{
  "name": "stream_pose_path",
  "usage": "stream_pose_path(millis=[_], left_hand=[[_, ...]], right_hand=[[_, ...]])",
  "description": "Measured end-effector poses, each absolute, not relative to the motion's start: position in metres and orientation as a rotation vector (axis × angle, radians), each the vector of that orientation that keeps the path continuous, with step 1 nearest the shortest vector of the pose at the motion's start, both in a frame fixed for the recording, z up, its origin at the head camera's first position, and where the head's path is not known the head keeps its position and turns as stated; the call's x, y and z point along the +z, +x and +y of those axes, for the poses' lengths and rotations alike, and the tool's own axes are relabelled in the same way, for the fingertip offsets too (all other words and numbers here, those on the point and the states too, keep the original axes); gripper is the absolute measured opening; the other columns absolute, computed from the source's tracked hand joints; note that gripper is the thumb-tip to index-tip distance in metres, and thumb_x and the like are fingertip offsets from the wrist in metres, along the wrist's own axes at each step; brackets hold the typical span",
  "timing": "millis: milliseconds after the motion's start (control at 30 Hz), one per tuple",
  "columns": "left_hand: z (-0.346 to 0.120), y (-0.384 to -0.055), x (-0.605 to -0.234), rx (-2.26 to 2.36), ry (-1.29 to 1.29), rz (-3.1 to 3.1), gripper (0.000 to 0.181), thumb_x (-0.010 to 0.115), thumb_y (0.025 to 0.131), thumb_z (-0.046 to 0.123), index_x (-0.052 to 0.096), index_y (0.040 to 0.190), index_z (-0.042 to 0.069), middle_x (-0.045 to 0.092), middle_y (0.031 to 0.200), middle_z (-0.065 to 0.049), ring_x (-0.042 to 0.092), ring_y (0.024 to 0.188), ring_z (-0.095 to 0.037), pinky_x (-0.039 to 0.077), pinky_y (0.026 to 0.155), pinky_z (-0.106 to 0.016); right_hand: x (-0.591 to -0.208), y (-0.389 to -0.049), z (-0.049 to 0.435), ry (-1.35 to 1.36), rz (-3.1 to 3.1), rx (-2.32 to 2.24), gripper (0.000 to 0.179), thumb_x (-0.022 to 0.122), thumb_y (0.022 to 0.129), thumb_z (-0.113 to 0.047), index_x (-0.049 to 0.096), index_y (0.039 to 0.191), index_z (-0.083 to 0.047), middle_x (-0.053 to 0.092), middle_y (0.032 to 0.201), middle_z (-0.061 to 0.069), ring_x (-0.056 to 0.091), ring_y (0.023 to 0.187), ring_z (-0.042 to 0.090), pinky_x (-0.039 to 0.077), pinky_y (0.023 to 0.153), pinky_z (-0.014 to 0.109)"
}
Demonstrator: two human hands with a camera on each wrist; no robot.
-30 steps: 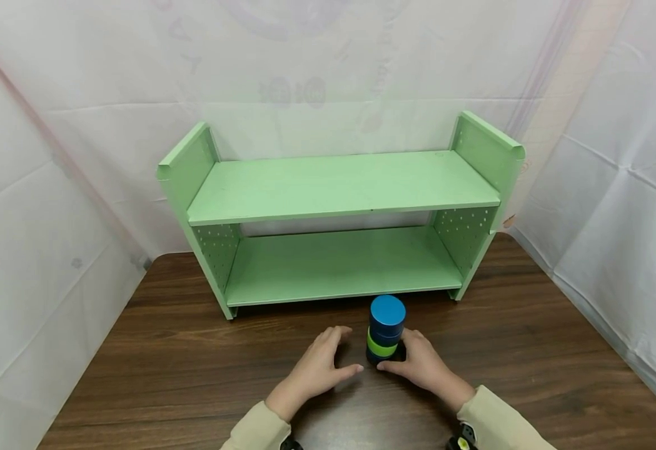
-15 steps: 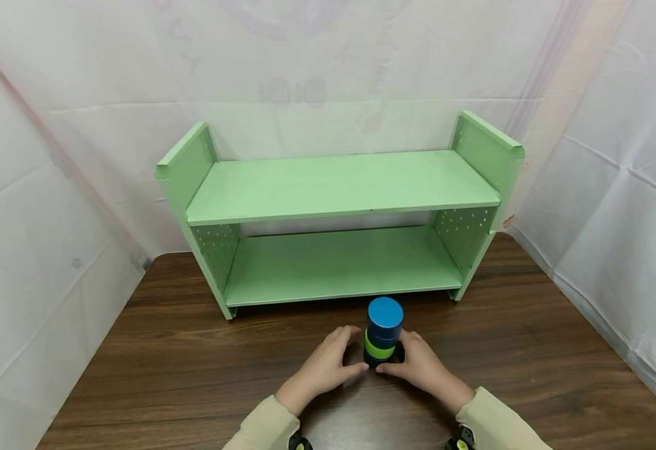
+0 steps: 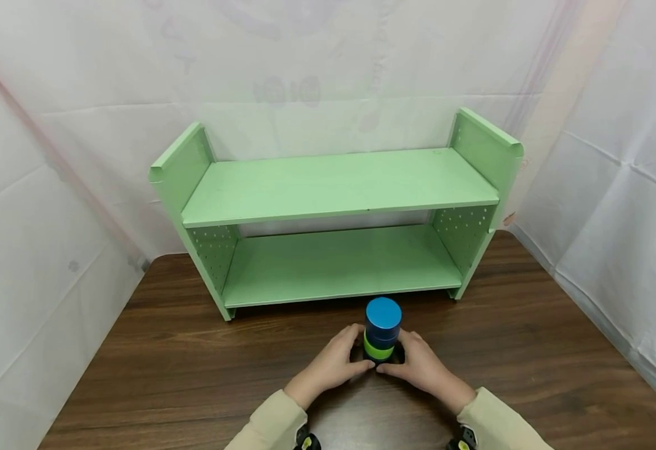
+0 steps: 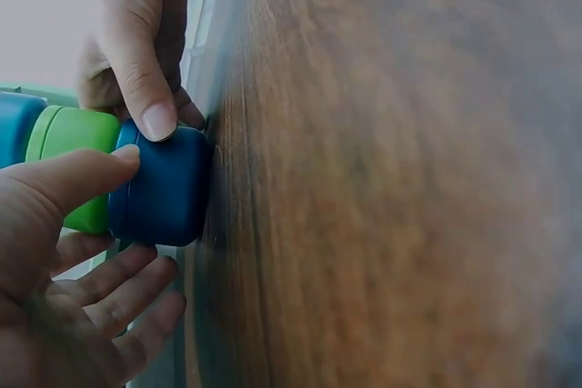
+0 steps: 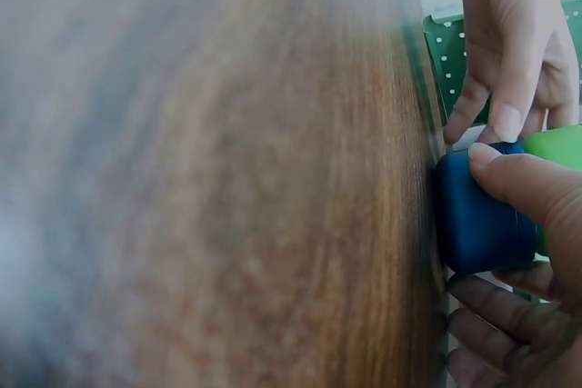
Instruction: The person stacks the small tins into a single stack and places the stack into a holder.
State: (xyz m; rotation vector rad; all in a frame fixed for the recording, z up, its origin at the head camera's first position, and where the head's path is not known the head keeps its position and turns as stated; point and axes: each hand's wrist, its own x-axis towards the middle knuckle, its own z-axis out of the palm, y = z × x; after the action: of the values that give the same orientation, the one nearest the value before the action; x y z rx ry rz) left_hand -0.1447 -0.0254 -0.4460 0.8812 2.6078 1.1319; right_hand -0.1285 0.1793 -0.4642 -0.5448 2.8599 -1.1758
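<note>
Blue jar (image 3: 383, 331), green band (image 3: 378, 352), upright, well in from R edge of table (image 3: 558, 375). L hand (image 3: 329, 364) & R hand (image 3: 424, 369) angled inward, fingers part-curled, gripping jar's base.

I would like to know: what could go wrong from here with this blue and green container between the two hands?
The left hand and right hand hold the container low, near its base, so its upper part might tip if they push unevenly. The green shelf stands just beyond it, so a forward move without enough lift may knock the container against the shelf's front edge.
</note>
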Motion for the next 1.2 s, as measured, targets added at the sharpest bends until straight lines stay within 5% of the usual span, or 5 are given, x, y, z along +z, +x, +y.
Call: stream_pose_path(millis=[1200], left_hand=[[-0.034,-0.144,-0.442,1.082,0.905,2.609,0.057,0.079,0.077,0.013,0.052,0.125,0.005,0.060,0.116,-0.008,0.059,0.105,-0.021,0.050,0.089,-0.034]], right_hand=[[-0.452,-0.120,0.166,-0.576,2.922,-1.010,0.061,0.084,0.069,-0.034,0.061,0.118,-0.006,0.067,0.105,0.008,0.061,0.094,0.024,0.052,0.078,0.044]])
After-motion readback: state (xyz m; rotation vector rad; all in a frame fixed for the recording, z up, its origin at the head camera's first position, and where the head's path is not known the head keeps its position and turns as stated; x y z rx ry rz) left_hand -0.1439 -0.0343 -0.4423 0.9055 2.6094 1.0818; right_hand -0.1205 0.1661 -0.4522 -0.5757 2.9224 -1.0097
